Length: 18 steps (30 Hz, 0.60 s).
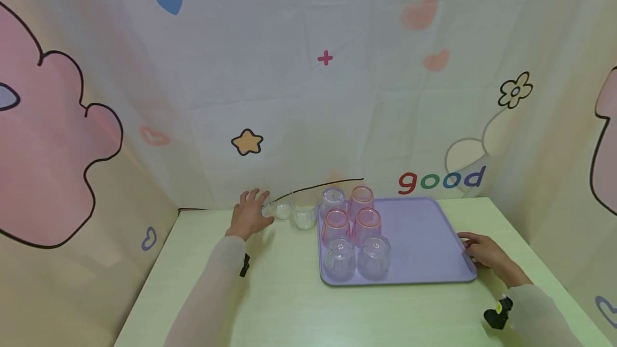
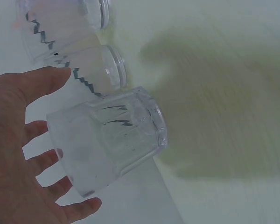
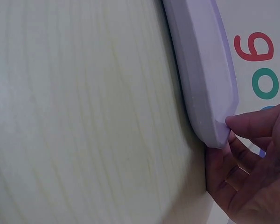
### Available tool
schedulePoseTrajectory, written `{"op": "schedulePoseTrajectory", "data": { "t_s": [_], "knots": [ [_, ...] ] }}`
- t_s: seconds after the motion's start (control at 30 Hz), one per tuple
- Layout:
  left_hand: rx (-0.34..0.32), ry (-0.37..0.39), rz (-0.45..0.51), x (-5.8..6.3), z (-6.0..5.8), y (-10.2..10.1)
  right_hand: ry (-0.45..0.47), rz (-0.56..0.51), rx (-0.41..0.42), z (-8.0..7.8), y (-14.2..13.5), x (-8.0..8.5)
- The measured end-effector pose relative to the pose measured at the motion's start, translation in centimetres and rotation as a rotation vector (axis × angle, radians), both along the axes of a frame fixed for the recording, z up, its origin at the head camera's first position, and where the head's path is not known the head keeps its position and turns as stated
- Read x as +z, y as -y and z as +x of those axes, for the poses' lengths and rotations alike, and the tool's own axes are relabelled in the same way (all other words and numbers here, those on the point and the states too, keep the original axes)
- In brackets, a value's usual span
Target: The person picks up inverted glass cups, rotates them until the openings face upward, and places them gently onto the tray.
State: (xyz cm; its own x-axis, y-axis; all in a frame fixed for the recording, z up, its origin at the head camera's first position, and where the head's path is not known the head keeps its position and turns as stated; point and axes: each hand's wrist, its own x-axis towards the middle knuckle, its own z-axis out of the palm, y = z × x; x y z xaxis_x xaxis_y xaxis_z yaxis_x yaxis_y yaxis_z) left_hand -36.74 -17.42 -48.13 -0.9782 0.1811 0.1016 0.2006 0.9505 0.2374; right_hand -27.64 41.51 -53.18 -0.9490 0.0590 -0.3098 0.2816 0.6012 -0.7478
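Observation:
My left hand (image 1: 248, 216) reaches to the back of the table, its fingers spread around a clear glass cup (image 2: 114, 135). In the left wrist view the thumb stands apart from the cup, and the fingers are behind its rim; contact is hard to tell. Two more clear cups, a small one (image 1: 283, 210) and a larger one (image 1: 305, 216), stand to its right. My right hand (image 1: 488, 255) pinches the right edge of a purple tray (image 1: 419, 240), thumb on the rim and fingers underneath. Upside-down pink cups (image 1: 368, 225) and clear cups (image 1: 374, 257) occupy the tray's left side.
The pale wooden table (image 1: 289, 309) meets a printed curtain (image 1: 289, 95) along its back edge. More curtain hangs at both sides. The tray lies right of the table's middle, with its left edge close to the larger clear cup.

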Motion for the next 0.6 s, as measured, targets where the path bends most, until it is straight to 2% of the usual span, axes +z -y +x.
{"op": "schedulePoseTrajectory", "data": {
  "t_s": [0.4,0.6],
  "knots": [
    [0.015,0.009,-0.038,-0.7,-1.5,-0.2,-0.009,0.006,-0.002,0.2,0.0,0.1],
    [0.034,0.018,-0.05,-0.8,-1.7,-0.2,-0.001,0.044,-0.007,0.0,0.0,0.0]
  ]
}}
